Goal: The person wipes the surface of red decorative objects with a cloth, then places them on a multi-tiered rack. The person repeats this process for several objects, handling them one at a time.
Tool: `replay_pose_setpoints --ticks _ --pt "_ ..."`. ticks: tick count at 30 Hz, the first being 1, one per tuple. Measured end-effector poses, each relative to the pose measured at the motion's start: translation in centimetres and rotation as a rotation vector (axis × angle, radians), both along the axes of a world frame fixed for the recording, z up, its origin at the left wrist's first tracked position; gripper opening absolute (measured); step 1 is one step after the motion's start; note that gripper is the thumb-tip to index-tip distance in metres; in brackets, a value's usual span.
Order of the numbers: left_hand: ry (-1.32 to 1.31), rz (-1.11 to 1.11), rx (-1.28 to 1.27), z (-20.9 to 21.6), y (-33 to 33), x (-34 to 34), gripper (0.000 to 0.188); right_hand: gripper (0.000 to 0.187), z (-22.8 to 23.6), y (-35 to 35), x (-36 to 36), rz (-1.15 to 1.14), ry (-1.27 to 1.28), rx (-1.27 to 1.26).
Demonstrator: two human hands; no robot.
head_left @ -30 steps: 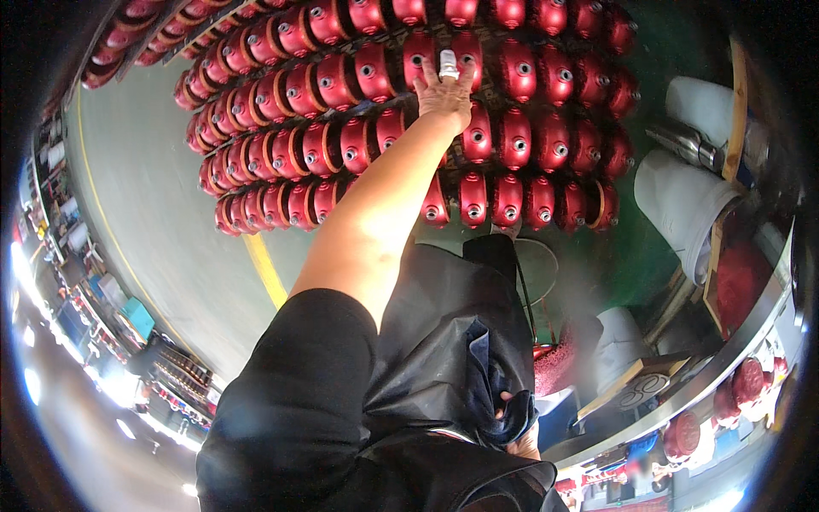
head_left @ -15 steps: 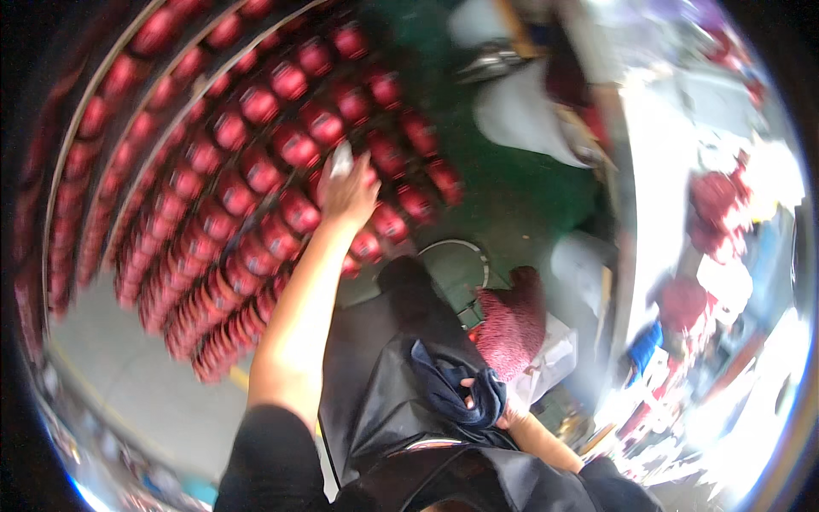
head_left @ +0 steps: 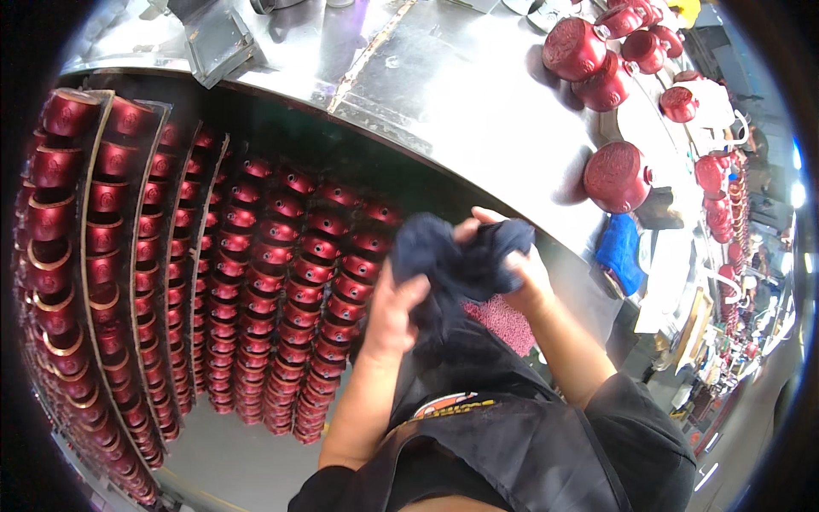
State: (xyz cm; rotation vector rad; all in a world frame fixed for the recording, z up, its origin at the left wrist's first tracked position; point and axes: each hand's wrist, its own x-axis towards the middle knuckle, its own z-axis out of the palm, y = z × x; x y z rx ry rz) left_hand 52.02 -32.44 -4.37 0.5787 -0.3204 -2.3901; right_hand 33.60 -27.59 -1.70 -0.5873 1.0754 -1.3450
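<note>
A bunched dark blue cloth (head_left: pixel 486 260) is held up in front of my apron, between both hands. My right hand (head_left: pixel 531 280) is closed round its right part, with fingertips showing over the top. At its left end my left hand (head_left: pixel 394 317) is curled about the fabric, thumb toward the cloth; motion blurs it, and some fingers are hidden. Beyond and to the left stand dense rows of small red metal pots (head_left: pixel 277 230), which neither hand touches. Below the cloth, part of a pink, nubbly textile (head_left: pixel 503 324) shows.
A shiny metal worktable (head_left: pixel 478 141) curves across the far side. On its right lie red pots (head_left: pixel 616 177) and a blue cloth (head_left: pixel 620 254). A grey metal piece (head_left: pixel 213 43) sits near its far left edge. Racks with wooden edges (head_left: pixel 95 171) hold more pots at the left.
My left hand has come back from the pot rows to the cloth; the white thing it held is out of sight. My right hand has lifted the cloth from my lap. The view has turned.
</note>
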Motion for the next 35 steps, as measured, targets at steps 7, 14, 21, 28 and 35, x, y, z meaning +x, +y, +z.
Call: replay_pose_setpoints --ticks 7,14,21,28,35 --pt "-0.135 0.102 -0.404 4.6 -5.2 -6.4 0.060 0.078 0.3 -4.4 -1.2 0.065 0.823 -0.159" --pt "-0.668 0.184 -0.697 2.8 4.5 -5.9 0.077 0.028 0.5 -13.6 -7.3 -0.226 0.439 -0.091" --pt "-1.128 -0.592 -0.595 -1.7 18.9 4.1 0.054 0.064 -4.5 -23.5 -11.0 0.319 1.313 -0.128" --pt "-1.568 -0.191 -0.167 -3.5 37.7 16.8 0.048 0.061 -5.6 -19.3 -8.7 0.247 1.762 -0.425" --pt "-1.606 0.049 0.403 -4.6 67.3 20.7 0.045 0.039 -13.8 5.3 9.6 0.841 1.701 -1.142"
